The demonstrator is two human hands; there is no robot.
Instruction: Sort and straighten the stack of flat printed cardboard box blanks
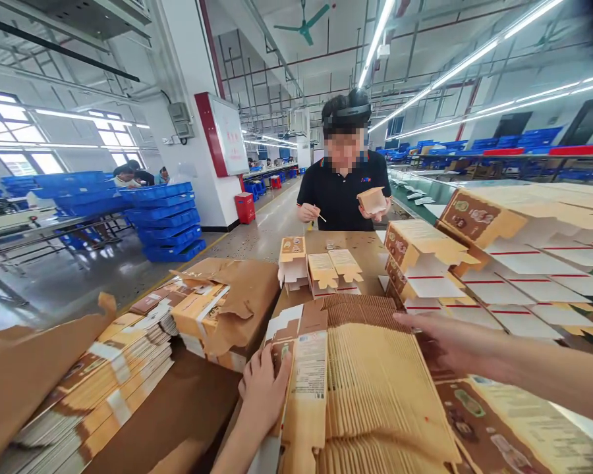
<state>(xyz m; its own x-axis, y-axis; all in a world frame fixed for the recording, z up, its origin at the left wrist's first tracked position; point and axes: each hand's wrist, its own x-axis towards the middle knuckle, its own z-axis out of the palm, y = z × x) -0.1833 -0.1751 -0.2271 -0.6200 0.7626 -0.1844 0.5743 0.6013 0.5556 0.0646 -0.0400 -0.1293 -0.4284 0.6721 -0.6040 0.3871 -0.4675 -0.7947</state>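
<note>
A long row of flat folded cartons, yellow and brown, fans out in front of me. My left hand lies on the near-left carton of the row, fingers apart on its printed brown panel. On the right, my right hand reaches over the row's far right edge, its index finger stretched out against the brown flaps; its other fingers are partly hidden. Beside it, on the lower right, lies a brown printed carton. Past the row stand several opened cartons on the table.
Opened cartons are stacked high on the right. Banded flat cartons lie in brown paper on the left, by a wrapped bundle. Across the table, a person holds a carton and a small stick. Blue crates stand beyond.
</note>
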